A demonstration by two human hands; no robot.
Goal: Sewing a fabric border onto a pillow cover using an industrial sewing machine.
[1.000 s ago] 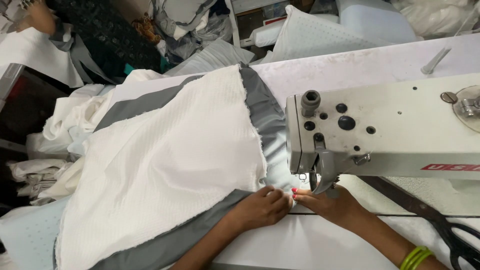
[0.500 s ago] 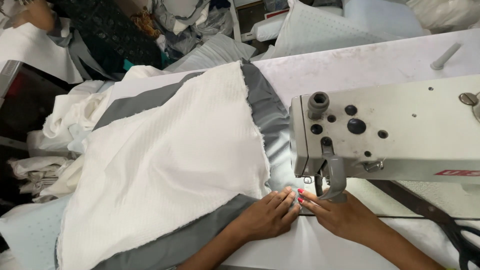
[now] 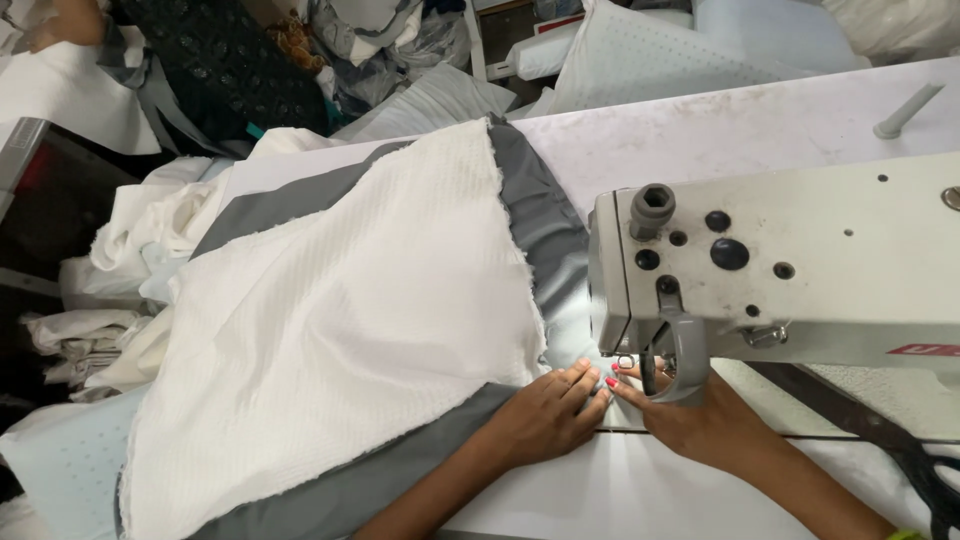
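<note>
A white textured cloth (image 3: 340, 320) with a grey fabric border (image 3: 540, 230) lies spread across the sewing table. My left hand (image 3: 545, 415) rests flat on the cloth's corner, fingers pointing toward the needle. My right hand (image 3: 690, 420) presses down beside it under the head of the cream sewing machine (image 3: 790, 260), fingertips meeting the left hand's near the presser foot (image 3: 650, 375). The needle itself is hidden behind the machine's grey guard.
Piles of white and pale blue fabric (image 3: 110, 260) sit at the left edge and the back. Black scissors (image 3: 925, 480) lie at the right, near the machine. A person's hand (image 3: 70, 20) shows at the far top left. The white tabletop (image 3: 760, 120) extends behind the machine.
The view has shifted slightly, so the machine sits lower and further right in frame. Both hands stay pressed on the cloth at the presser foot, fingertips closer together.
</note>
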